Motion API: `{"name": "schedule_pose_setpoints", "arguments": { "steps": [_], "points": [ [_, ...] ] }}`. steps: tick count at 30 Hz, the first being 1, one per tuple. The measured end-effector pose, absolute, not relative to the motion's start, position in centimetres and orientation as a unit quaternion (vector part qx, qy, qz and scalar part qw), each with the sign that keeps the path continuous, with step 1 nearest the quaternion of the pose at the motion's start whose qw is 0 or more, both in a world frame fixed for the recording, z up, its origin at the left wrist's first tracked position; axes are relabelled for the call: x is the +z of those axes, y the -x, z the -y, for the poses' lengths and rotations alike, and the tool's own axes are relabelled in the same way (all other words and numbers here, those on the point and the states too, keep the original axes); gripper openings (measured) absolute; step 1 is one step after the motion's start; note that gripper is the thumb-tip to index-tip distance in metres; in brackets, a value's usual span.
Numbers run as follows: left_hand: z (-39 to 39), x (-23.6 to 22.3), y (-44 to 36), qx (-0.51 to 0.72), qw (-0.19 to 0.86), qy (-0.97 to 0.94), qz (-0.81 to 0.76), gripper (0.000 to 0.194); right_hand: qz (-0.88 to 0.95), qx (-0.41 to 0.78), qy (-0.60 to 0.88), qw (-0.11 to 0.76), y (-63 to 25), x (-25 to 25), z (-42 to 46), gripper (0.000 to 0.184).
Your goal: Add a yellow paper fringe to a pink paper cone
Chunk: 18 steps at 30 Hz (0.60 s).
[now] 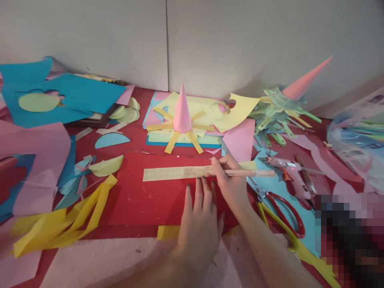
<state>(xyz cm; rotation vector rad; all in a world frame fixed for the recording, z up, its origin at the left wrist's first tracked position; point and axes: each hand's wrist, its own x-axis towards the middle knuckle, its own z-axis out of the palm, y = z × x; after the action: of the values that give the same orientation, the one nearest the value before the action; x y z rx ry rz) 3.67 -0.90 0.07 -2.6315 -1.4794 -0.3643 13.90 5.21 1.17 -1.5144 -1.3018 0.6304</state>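
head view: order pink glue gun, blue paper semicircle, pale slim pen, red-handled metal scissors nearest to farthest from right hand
1. Pale slim pen: in the right hand
2. Red-handled metal scissors: just right
3. Pink glue gun: farther right
4. Blue paper semicircle: far left

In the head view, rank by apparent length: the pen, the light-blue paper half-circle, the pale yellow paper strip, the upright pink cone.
1. pale yellow paper strip
2. pen
3. upright pink cone and light-blue paper half-circle: too alike to rank

A pale yellow strip lies flat beneath a slim pen.
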Motion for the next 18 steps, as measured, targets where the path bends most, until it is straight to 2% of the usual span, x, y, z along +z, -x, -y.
{"name": "schedule_pose_setpoints", "arguments": {
  "steps": [6, 18],
  "points": [
    [0.86, 0.14, -3.64, -0.128, 0.056, 0.859, 0.492, 0.041, 0.593, 0.286, 0.613, 0.437, -13.95, 1.27, -5.29, 0.034],
    [0.89, 0.08, -3.62, -0.132, 0.059, 0.860, 0.490, 0.040, 0.604, 0.289, 0.610, 0.425, -14.18, 0.86, -5.47, 0.034]
  ]
}}
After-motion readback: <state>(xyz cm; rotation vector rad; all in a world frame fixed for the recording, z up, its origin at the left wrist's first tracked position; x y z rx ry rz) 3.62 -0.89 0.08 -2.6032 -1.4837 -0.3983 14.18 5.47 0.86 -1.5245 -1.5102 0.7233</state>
